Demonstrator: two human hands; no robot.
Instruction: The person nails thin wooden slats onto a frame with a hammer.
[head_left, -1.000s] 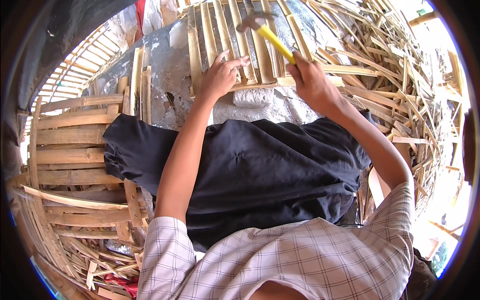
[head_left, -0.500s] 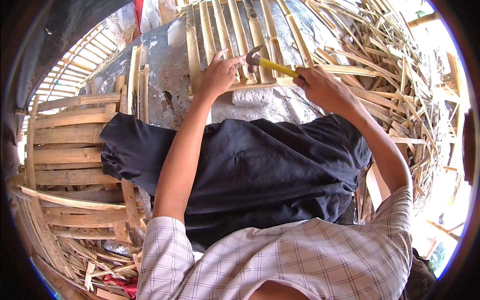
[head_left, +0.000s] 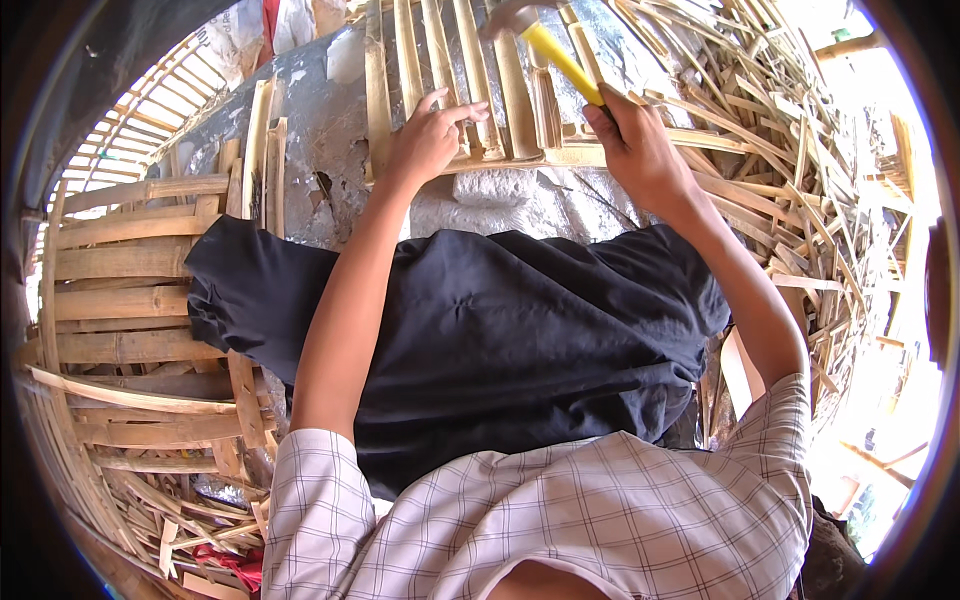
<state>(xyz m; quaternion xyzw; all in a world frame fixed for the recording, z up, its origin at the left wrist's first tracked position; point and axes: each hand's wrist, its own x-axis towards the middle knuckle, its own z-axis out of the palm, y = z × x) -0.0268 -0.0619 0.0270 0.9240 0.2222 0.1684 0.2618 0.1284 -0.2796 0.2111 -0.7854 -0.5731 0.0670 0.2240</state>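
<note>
My right hand (head_left: 640,150) is wrapped round the black grip end of a hammer (head_left: 560,62) with a yellow handle. Its head is raised over the far part of a row of split bamboo slats (head_left: 407,65), slightly smeared by motion. The slats run side by side away from me and meet a bamboo crosspiece (head_left: 575,157) at their near ends. Over those near ends lies my left hand (head_left: 425,145), its fingers spread and the index finger stretched to the right. No nail can be made out at its fingertips.
A pale block (head_left: 495,187) sits under the crosspiece. Loose bamboo strips (head_left: 780,130) are heaped on the right. To the left lies a slatted bamboo panel (head_left: 130,270), with more strips below it. Dark cloth (head_left: 530,320) covers my lap.
The hammer has risen up and away from the crosspiece, off the left fingertips, as my right hand moved up a little. My left hand's fingers have stayed over the slats.
</note>
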